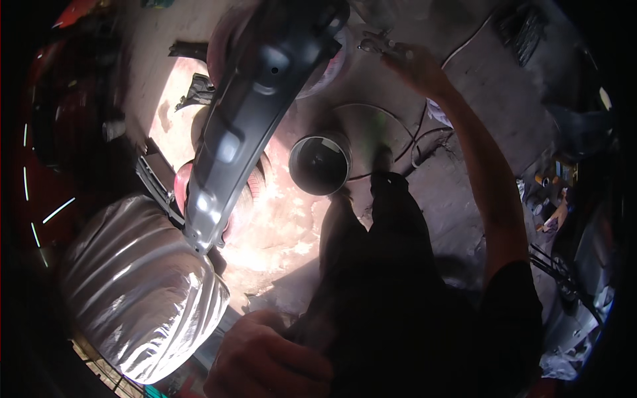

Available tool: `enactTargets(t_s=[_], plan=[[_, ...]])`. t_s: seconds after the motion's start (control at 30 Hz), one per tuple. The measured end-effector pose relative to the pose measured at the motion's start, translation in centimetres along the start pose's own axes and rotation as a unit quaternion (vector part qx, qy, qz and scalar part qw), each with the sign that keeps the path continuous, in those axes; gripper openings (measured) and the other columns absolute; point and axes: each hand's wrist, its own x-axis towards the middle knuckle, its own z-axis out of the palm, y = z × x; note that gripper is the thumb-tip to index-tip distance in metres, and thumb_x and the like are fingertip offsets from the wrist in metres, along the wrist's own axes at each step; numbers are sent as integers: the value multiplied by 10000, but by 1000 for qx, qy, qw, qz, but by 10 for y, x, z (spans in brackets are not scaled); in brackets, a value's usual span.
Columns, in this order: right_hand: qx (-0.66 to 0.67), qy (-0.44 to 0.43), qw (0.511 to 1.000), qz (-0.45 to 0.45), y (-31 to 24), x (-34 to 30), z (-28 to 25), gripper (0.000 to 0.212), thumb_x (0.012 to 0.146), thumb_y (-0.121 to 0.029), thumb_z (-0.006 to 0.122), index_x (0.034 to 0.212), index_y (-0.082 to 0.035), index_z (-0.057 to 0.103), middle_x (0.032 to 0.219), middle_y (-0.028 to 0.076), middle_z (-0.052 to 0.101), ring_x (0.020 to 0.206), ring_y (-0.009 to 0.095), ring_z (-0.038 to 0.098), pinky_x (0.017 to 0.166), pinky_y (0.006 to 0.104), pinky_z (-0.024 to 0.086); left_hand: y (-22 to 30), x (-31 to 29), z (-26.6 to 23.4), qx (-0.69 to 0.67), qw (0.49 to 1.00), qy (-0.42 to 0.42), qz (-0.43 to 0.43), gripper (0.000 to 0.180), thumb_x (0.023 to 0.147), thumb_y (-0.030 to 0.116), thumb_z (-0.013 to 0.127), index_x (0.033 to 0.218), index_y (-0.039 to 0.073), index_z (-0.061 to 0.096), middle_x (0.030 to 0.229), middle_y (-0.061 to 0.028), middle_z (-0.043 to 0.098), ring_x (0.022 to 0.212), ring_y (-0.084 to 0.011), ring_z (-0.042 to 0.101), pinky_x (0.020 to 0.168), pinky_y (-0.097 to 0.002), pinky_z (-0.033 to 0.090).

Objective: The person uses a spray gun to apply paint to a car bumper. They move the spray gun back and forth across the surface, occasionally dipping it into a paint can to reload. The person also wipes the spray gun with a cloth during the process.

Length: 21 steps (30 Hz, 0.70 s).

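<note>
My right hand (415, 66) reaches forward with its fingers wrapped round a metallic spray gun (375, 43), partly in shadow. To the left of the gun, and apart from it, lies a long dark grey metal car panel (242, 119), glossy, with pressed recesses and a hole. It slants from the top centre down to the left, resting on tires (255, 182). My left hand (265, 358) is low in front of my body, its fingers curled closed; whatever may be inside is hidden.
A round bucket (293, 174) stands on the floor before my feet. A thin hose (398, 123) curves over the floor to its right. A silver-wrapped bulky thing (146, 285) sits at lower left. Black brackets (198, 91) lie beyond the panel; assorted clutter (551, 205) is at right.
</note>
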Motion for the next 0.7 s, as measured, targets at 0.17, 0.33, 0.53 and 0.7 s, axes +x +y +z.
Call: enactTargets(t_s=[0.17,0.33,0.53,0.7], plan=[[-81,148,975,-143,36,50,-10,379,918,-382,710,974,-8,720,796,206,706,740,391,688,692,474,546,-1,3,-3,-24,1000,-4,-14,175,953,155,663,1116,189,717,726,-120,676,635,-263,647,676,-430,503],[-115,79,987,-76,27,65,-23,419,906,-418,724,1009,-11,726,709,173,692,670,328,701,639,436,531,4,1,-4,-29,999,-2,-29,172,943,144,660,1092,193,731,737,-128,684,643,-270,650,678,-442,507],[-25,12,997,-73,15,50,-24,502,909,-477,707,1020,12,718,638,173,650,610,326,682,599,441,524,3,-6,-10,-19,1000,11,-18,191,942,133,658,1100,202,740,743,-132,690,647,-276,656,669,-446,526],[-91,66,991,-77,38,72,-20,522,920,-497,678,1029,12,714,661,180,655,630,334,685,608,440,525,7,-7,-5,-16,998,45,-35,258,945,143,688,1188,214,739,753,-141,697,645,-280,661,648,-445,534]])
